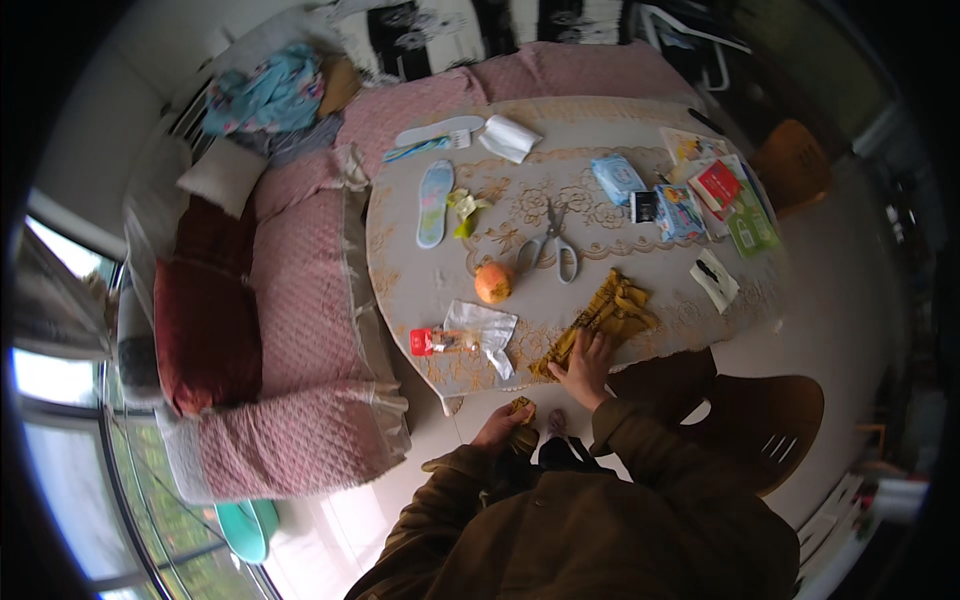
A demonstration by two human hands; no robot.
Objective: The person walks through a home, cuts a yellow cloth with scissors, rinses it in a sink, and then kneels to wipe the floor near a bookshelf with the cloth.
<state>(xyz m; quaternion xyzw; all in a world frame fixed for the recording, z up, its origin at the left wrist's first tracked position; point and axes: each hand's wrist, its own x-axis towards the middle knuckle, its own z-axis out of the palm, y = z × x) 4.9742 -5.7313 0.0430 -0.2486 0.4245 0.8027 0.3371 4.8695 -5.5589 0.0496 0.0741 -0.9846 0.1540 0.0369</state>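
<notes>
A crumpled mustard-yellow cloth with dark markings lies on the near edge of the table. My right hand rests on its lower part, thumb and fingers spread over the fabric; whether they pinch it I cannot tell. Below the table edge, my left hand is closed on a bunch of similar mustard fabric. I cannot tell if the two portions are joined. Beyond my hands lie grey-handled scissors, blades pointing away, and a pomegranate. A clear container with a red cap lies by a crumpled white tissue.
A patterned tablecloth covers the table. Insoles, a wipes pack, a red booklet and a black item on paper lie on it. A brown chair stands near right, a pink-covered sofa left.
</notes>
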